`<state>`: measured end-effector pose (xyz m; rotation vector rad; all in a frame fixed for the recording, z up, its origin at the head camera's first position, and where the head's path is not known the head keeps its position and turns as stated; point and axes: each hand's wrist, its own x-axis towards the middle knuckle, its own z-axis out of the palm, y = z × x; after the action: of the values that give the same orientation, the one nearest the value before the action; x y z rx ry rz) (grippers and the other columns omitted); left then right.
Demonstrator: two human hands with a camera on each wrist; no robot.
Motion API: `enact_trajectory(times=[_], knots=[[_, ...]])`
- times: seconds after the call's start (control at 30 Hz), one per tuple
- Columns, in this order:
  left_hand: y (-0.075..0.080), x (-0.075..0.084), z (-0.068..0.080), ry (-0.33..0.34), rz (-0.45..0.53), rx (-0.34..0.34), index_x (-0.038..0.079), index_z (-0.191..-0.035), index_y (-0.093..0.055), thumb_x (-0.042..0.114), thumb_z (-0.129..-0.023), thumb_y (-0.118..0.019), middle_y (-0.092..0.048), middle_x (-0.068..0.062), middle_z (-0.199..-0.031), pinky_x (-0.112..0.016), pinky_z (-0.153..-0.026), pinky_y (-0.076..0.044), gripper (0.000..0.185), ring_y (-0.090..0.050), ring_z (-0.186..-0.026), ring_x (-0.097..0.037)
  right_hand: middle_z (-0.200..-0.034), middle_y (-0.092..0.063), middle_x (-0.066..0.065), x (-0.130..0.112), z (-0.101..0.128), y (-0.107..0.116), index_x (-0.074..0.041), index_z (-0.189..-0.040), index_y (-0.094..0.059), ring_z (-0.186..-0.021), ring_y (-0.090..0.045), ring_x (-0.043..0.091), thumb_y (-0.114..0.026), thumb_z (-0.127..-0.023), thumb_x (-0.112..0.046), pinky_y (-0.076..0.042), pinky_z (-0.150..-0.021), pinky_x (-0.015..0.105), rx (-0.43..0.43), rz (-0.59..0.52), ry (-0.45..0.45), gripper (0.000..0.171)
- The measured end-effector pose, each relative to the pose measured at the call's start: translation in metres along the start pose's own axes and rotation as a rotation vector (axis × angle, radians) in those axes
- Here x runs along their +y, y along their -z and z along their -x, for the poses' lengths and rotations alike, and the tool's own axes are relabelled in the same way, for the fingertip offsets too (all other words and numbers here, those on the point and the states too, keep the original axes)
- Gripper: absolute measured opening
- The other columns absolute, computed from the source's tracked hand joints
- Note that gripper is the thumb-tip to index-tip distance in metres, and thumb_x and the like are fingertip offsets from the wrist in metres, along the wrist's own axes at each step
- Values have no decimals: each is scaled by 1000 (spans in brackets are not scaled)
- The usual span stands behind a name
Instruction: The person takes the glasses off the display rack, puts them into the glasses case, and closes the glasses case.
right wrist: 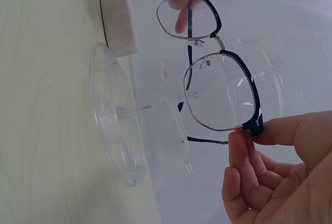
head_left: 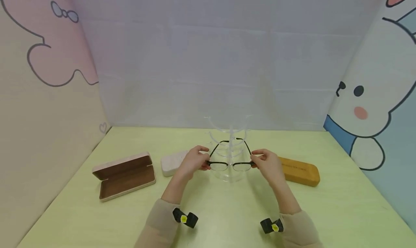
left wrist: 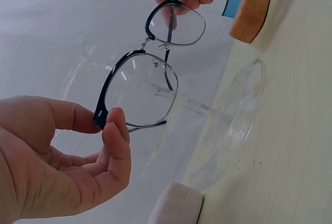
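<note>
Both hands hold a pair of eyeglasses with a dark upper frame and thin metal lower rims. My left hand pinches one outer corner of the frame between thumb and fingers. At the opposite corner my right hand pinches it the same way. The temples are unfolded and point away from me. Behind the lenses stands a clear tiered display stand with a round base. The temples overlap its tiers; whether they touch it I cannot tell.
On the left lies an open glasses case with a brown lining. A shut whitish case is partly behind my left hand. To the right, an orange-yellow case lies beside my right hand. A pale wall closes off the table's back.
</note>
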<state>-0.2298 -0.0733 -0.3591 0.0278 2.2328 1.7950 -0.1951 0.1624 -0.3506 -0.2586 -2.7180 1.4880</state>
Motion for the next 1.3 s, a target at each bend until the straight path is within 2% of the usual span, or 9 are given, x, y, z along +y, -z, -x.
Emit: enact_trajectory(times=[0.2,0.37,0.53,0.67,0.83,1.0,1.13,1.3], knots=[[4,-1,8,-14,1,-14,2,-125,-47,4,-81,-48,-56,-10,-72,-31,-59,-53,44,-60,-53,-16,-81,-69,4,-3,8,1,-8,-113,-60,-76,-66,22,-57,-88,-24,-45,-70,34,-4,68,25,30],[12,0,18,-21,-31,-78,9,-126,-51,5,-85,-47,-54,-8,-71,-31,-59,-53,41,-62,-56,-18,-71,-66,1,-12,20,3,-7,-114,-60,-61,-60,16,-58,-85,-20,-39,-58,29,-16,124,62,31],[20,7,27,-33,-77,-123,6,-111,-62,7,-87,-45,-54,-7,-70,-32,-62,-53,29,-62,-58,-18,-70,-65,3,-20,30,6,-8,-120,-55,-51,-49,16,-58,-84,-19,-32,-50,27,-30,136,68,38],[24,16,40,-62,-72,-143,1,-106,-63,8,-88,-46,-58,-10,-77,-32,-64,-53,26,-63,-59,-17,-72,-65,4,-26,39,11,-11,-121,-54,-51,-45,16,-57,-84,-19,-32,-49,26,-29,152,82,38],[29,29,59,-101,-57,-148,2,-106,-63,10,-88,-50,-61,-11,-83,-33,-65,-54,24,-64,-62,-19,-74,-64,2,-39,55,21,-12,-123,-53,-58,-52,15,-56,-86,-20,-37,-51,27,-17,155,111,38],[32,41,73,-162,-39,-152,2,-109,-61,10,-88,-50,-60,-9,-81,-32,-68,-53,25,-65,-66,-21,-75,-63,2,-52,70,31,-15,-122,-54,-61,-53,14,-58,-87,-22,-37,-50,26,40,112,137,36],[31,51,82,-223,-43,-136,4,-113,-59,8,-89,-48,-56,-8,-78,-31,-71,-52,27,-66,-69,-20,-77,-64,3,-58,78,35,-16,-119,-56,-61,-53,12,-59,-88,-23,-40,-51,24,132,81,181,33],[29,60,84,-278,-34,-97,10,-115,-58,5,-90,-47,-51,-9,-85,-32,-77,-51,28,-66,-75,-23,-82,-67,5,-60,75,33,-16,-116,-59,-64,-59,8,-59,-89,-25,-43,-54,21,243,10,246,29]])
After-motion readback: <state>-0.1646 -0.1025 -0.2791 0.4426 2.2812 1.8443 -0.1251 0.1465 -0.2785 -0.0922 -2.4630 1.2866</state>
